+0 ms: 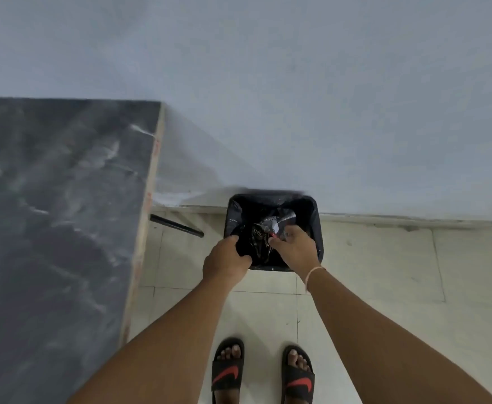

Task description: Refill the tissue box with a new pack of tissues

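Observation:
A small black waste bin (pixel 315 225) lined with a black bag stands on the floor against the wall. My left hand (pixel 224 262) grips the bag's near-left edge at the rim. My right hand (pixel 296 247) reaches over the bin's mouth, fingers pinched on a crumpled clear plastic wrapper (pixel 277 224) with a bit of red on it. Other crumpled rubbish lies inside the bin. No tissue box or tissue pack is in view.
A dark marble-patterned table top (pixel 58 205) with a pale wooden edge fills the left side. Its black leg (pixel 176 225) slants near the bin. Pale floor tiles (pixel 385 272) lie below; my feet in black slides (pixel 262 371) stand just behind the bin.

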